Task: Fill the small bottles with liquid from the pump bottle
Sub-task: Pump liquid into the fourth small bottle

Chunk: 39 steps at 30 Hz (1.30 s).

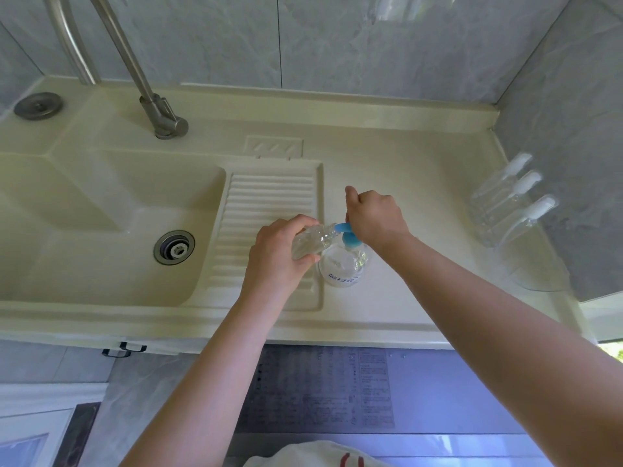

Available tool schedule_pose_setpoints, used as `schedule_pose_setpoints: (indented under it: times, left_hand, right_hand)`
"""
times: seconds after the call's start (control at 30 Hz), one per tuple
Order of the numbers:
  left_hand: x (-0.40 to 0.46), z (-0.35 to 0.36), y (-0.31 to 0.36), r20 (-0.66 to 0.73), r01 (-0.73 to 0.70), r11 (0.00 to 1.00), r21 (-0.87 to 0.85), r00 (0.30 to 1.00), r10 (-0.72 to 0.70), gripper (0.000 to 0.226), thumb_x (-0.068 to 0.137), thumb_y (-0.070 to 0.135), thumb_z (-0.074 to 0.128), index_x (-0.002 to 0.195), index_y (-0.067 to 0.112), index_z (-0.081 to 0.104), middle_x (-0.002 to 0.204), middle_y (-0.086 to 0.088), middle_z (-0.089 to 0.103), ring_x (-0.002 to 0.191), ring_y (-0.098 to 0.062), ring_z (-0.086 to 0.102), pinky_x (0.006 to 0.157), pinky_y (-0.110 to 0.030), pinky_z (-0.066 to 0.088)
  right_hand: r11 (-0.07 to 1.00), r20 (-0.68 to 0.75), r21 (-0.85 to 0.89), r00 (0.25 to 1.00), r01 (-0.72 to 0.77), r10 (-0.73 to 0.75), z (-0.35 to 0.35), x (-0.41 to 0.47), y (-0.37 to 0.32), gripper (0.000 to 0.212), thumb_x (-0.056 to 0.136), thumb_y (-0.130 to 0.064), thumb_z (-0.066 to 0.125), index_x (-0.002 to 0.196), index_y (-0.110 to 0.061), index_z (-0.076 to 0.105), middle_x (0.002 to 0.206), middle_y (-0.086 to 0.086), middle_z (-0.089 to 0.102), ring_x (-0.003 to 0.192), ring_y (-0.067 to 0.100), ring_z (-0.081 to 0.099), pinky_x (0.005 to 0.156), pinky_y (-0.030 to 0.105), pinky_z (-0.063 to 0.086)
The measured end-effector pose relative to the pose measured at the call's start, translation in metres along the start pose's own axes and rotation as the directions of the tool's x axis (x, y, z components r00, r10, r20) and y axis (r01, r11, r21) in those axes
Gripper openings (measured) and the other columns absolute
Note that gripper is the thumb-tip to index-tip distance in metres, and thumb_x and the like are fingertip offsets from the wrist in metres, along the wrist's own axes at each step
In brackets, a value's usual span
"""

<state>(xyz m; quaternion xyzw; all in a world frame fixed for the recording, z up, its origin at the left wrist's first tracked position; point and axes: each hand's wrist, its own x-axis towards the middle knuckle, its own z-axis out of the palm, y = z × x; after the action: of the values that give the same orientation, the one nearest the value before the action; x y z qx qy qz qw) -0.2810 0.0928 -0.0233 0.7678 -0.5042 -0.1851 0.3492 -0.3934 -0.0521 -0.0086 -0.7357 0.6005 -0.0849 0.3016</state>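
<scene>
A clear pump bottle [342, 264] with a blue pump head [347, 232] stands on the cream counter just right of the ribbed washboard. My left hand [278, 251] grips a small clear bottle [312, 241], tilted on its side with its mouth against the blue spout. My right hand [374, 217] rests on top of the pump head with its fingers curled; the top of the pump is hidden under it. Three more small clear bottles [509, 197] with white caps lie side by side at the counter's right end.
A cream sink basin [101, 230] with a metal drain [174, 247] lies to the left, under a metal faucet [158, 109]. The ribbed washboard [269, 210] slopes beside it. A clear dish [536, 267] sits at the right edge. Grey tiled walls close the back and right.
</scene>
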Motion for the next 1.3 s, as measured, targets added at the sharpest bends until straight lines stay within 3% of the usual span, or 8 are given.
schedule_pose_setpoints:
  times: [0.1,0.2,0.37,0.5,0.77,1.03,1.17,1.3]
  left_hand:
    - [-0.0006,-0.0011,0.0001,-0.006,-0.004,1.000,-0.001,1.000,0.004,0.047,0.073,0.022,0.082,0.109,0.040,0.059,0.102,0.011,0.063,0.103,-0.020,0.055,0.088,-0.043,0.049]
    - [-0.0005,-0.0008,0.0000,-0.004,-0.005,1.000,-0.009,1.000,0.005,0.047,0.073,0.022,0.082,0.109,0.041,0.059,0.103,0.012,0.064,0.103,-0.020,0.055,0.089,-0.043,0.048]
    - [0.0004,0.0000,-0.0019,-0.016,-0.023,0.999,-0.030,1.000,0.022,0.048,0.073,0.023,0.083,0.112,0.037,0.060,0.105,0.012,0.065,0.104,-0.020,0.057,0.091,-0.041,0.049]
    - [0.0014,-0.0005,0.0006,0.002,-0.015,1.000,-0.027,1.000,0.016,0.048,0.072,0.022,0.082,0.110,0.040,0.060,0.103,0.013,0.064,0.102,-0.018,0.056,0.090,-0.041,0.049]
    - [0.0006,-0.0024,0.0013,-0.008,-0.026,0.999,-0.030,1.000,0.025,0.049,0.072,0.020,0.083,0.109,0.042,0.059,0.105,0.015,0.063,0.103,-0.019,0.056,0.091,-0.040,0.049]
    - [0.0015,-0.0017,0.0051,0.008,-0.035,0.993,-0.111,0.999,0.036,0.047,0.070,0.013,0.084,0.110,0.029,0.066,0.103,0.010,0.066,0.095,-0.009,0.056,0.086,-0.019,0.042]
    - [0.0023,0.0016,0.0066,0.015,-0.018,0.992,-0.125,1.000,0.020,0.046,0.070,0.011,0.084,0.109,0.028,0.067,0.102,0.010,0.066,0.087,0.004,0.054,0.078,-0.002,0.035]
    - [-0.0006,-0.0020,0.0059,0.014,-0.015,0.989,-0.150,1.000,0.018,0.044,0.070,0.012,0.083,0.108,0.028,0.067,0.100,0.013,0.065,0.089,0.007,0.054,0.077,-0.002,0.036]
  right_hand:
    - [1.000,0.051,0.027,0.999,-0.008,0.006,-0.0040,-0.0026,-0.0018,0.063,0.083,-0.055,0.020,0.080,-0.016,0.069,0.089,0.011,0.069,0.079,0.037,0.064,0.084,0.040,0.053]
    - [0.999,0.064,0.039,0.998,-0.020,0.018,-0.0080,-0.0037,-0.0024,0.061,0.086,-0.055,0.022,0.080,-0.016,0.069,0.087,0.013,0.067,0.078,0.038,0.066,0.085,0.041,0.053]
    - [1.000,0.012,-0.020,1.000,-0.013,0.013,0.0003,-0.0008,-0.0017,0.053,0.098,-0.043,0.026,0.091,-0.013,0.069,0.094,0.011,0.066,0.078,0.033,0.060,0.070,0.034,0.046]
    - [0.999,-0.038,-0.028,0.999,-0.028,0.027,0.0009,-0.0027,-0.0003,0.059,0.099,-0.050,0.028,0.089,-0.012,0.072,0.091,0.012,0.065,0.084,0.035,0.058,0.075,0.035,0.045]
    - [0.999,0.049,0.036,0.999,-0.023,0.021,-0.0071,-0.0038,-0.0021,0.066,0.085,-0.062,0.023,0.081,-0.016,0.070,0.082,0.010,0.069,0.077,0.035,0.066,0.085,0.040,0.053]
    - [1.000,-0.031,0.000,0.999,-0.025,0.025,-0.0012,-0.0030,-0.0022,0.052,0.096,-0.040,0.029,0.086,-0.012,0.072,0.091,0.013,0.066,0.084,0.036,0.060,0.075,0.035,0.049]
    - [1.000,-0.036,-0.011,0.999,-0.020,0.019,-0.0011,-0.0037,0.0004,0.057,0.098,-0.047,0.028,0.087,-0.013,0.072,0.092,0.013,0.065,0.087,0.037,0.059,0.081,0.038,0.051]
    - [0.998,0.091,0.041,0.994,-0.057,0.053,-0.0080,-0.0024,0.0008,0.058,0.091,-0.054,0.027,0.082,-0.017,0.071,0.089,0.011,0.069,0.081,0.035,0.064,0.086,0.039,0.053]
